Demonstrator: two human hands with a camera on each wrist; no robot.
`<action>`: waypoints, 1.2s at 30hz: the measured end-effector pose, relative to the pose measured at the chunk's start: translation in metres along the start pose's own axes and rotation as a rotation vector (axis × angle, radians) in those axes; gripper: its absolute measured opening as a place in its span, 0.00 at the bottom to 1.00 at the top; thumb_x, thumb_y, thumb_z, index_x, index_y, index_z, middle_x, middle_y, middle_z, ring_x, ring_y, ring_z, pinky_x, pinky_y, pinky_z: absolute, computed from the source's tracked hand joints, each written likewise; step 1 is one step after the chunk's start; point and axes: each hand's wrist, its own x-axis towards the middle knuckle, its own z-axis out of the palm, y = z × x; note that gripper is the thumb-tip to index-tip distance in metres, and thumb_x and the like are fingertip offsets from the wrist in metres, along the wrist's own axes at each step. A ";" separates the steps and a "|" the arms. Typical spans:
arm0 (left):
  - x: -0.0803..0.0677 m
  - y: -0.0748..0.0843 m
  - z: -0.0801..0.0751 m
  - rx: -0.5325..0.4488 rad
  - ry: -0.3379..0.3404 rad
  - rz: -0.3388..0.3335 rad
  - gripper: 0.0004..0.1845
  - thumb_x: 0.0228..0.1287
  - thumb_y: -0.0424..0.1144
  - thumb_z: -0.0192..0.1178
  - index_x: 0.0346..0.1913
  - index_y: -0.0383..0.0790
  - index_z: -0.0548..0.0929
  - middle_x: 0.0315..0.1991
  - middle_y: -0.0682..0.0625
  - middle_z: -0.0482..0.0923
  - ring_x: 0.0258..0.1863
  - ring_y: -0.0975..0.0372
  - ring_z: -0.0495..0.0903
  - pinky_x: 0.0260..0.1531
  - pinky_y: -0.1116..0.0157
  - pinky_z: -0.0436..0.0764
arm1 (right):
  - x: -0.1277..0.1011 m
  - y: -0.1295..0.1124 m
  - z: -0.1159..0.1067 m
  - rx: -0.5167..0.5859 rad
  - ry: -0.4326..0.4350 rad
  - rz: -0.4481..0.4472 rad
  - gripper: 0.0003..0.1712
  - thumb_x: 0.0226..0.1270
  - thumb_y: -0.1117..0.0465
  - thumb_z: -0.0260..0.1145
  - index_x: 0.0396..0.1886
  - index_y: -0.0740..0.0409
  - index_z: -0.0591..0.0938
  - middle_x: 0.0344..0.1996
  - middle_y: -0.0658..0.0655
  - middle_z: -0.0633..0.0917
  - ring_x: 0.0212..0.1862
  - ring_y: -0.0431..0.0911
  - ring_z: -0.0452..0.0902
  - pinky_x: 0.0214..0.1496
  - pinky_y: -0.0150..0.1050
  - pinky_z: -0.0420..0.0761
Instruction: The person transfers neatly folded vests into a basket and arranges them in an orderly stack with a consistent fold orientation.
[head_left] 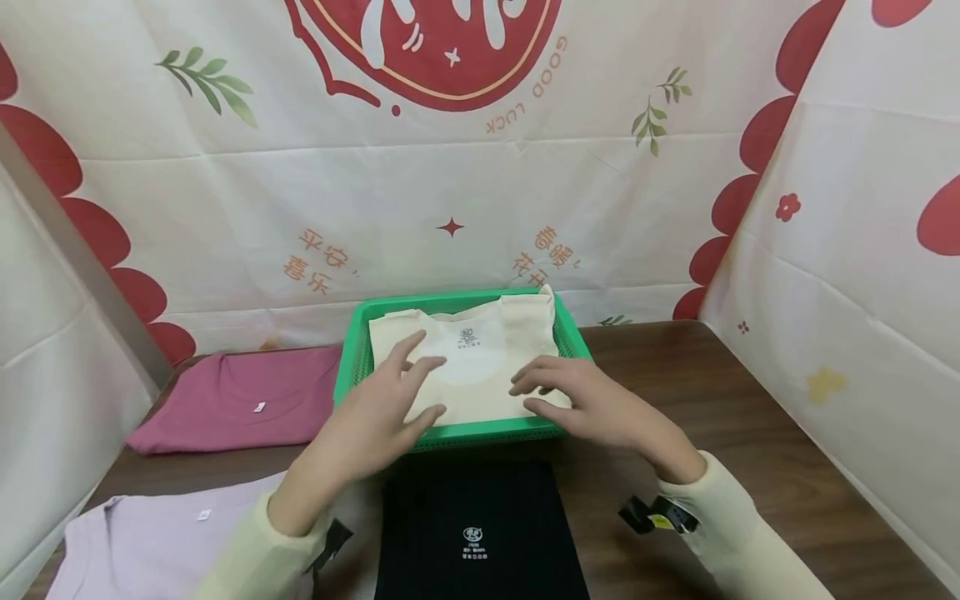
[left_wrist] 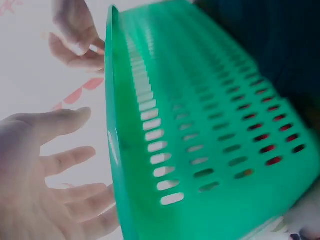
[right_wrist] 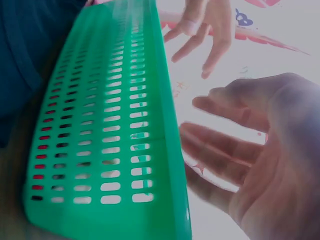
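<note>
A cream folded shirt [head_left: 491,392] with a printed neck label lies in a green plastic basket [head_left: 480,431] at the back middle of the table. Over its left side hovers my left hand [head_left: 375,408], fingers spread and holding nothing. My right hand [head_left: 585,396] is over the right side, its fingers loosely bent and nothing in them. From the left wrist view, the left fingers [left_wrist: 75,155] show above the basket's rim, beside its slotted wall. The right wrist view has the right fingers [right_wrist: 220,150] likewise above the rim.
Directly in front of the basket lies a black folded garment [head_left: 480,525] with a white print. A dark pink folded shirt [head_left: 247,400] is left of the basket, and a lilac one [head_left: 150,533] lies nearer. Printed cloth [head_left: 450,192] hangs behind the brown table [head_left: 645,367].
</note>
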 end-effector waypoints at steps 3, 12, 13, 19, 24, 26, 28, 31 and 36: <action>-0.015 0.008 0.000 0.010 0.031 0.030 0.27 0.66 0.45 0.71 0.65 0.45 0.78 0.69 0.45 0.70 0.38 0.64 0.84 0.33 0.68 0.81 | -0.015 0.000 -0.002 0.079 0.030 -0.040 0.11 0.74 0.61 0.67 0.53 0.47 0.87 0.51 0.43 0.87 0.48 0.35 0.84 0.49 0.35 0.85; -0.066 0.027 -0.003 -0.183 -0.011 0.057 0.16 0.67 0.45 0.70 0.55 0.50 0.83 0.47 0.61 0.77 0.39 0.72 0.78 0.38 0.72 0.81 | -0.055 -0.007 0.012 0.193 0.048 -0.006 0.09 0.74 0.64 0.66 0.45 0.44 0.87 0.35 0.42 0.88 0.35 0.32 0.80 0.34 0.33 0.84; -0.070 0.027 -0.003 -0.217 -0.043 0.060 0.15 0.69 0.46 0.69 0.55 0.51 0.82 0.47 0.62 0.77 0.39 0.73 0.78 0.39 0.72 0.82 | -0.059 -0.007 0.014 0.208 0.019 0.030 0.09 0.74 0.63 0.66 0.45 0.44 0.87 0.35 0.43 0.88 0.34 0.32 0.79 0.34 0.33 0.84; -0.084 0.024 0.006 -0.516 -0.319 -0.024 0.13 0.73 0.51 0.64 0.53 0.52 0.82 0.41 0.63 0.82 0.36 0.77 0.79 0.33 0.72 0.82 | -0.076 -0.006 0.026 0.358 -0.209 0.305 0.12 0.77 0.57 0.64 0.53 0.55 0.85 0.36 0.51 0.88 0.31 0.36 0.81 0.33 0.34 0.84; -0.086 0.011 0.016 -0.543 -0.472 -0.200 0.12 0.71 0.52 0.64 0.47 0.50 0.84 0.31 0.66 0.82 0.30 0.76 0.78 0.30 0.70 0.79 | -0.083 -0.002 0.034 0.512 -0.313 0.445 0.22 0.76 0.58 0.63 0.63 0.65 0.76 0.35 0.55 0.87 0.29 0.44 0.82 0.33 0.37 0.84; -0.088 0.005 0.019 -0.467 -0.503 -0.279 0.12 0.70 0.55 0.64 0.43 0.52 0.85 0.27 0.66 0.80 0.26 0.74 0.76 0.27 0.69 0.75 | -0.085 -0.001 0.037 0.545 -0.329 0.471 0.25 0.76 0.58 0.63 0.66 0.66 0.73 0.38 0.57 0.87 0.30 0.45 0.82 0.34 0.37 0.84; -0.091 -0.002 0.020 -0.414 -0.517 -0.341 0.13 0.70 0.57 0.63 0.41 0.51 0.84 0.24 0.64 0.78 0.24 0.72 0.74 0.26 0.66 0.72 | -0.085 -0.001 0.040 0.565 -0.333 0.488 0.28 0.76 0.58 0.63 0.68 0.67 0.70 0.41 0.58 0.87 0.32 0.46 0.82 0.35 0.38 0.85; -0.093 -0.010 0.021 -0.421 -0.529 -0.414 0.20 0.69 0.58 0.63 0.49 0.44 0.82 0.23 0.57 0.77 0.19 0.66 0.75 0.22 0.64 0.73 | -0.084 -0.001 0.044 0.611 -0.330 0.521 0.32 0.76 0.57 0.63 0.71 0.68 0.67 0.42 0.59 0.86 0.34 0.47 0.82 0.37 0.40 0.86; -0.091 -0.013 0.020 -0.599 -0.538 -0.546 0.40 0.67 0.57 0.66 0.70 0.34 0.66 0.28 0.49 0.80 0.22 0.58 0.80 0.15 0.60 0.80 | -0.080 -0.004 0.045 0.736 -0.337 0.585 0.32 0.76 0.57 0.63 0.71 0.69 0.66 0.42 0.61 0.84 0.39 0.50 0.82 0.42 0.47 0.89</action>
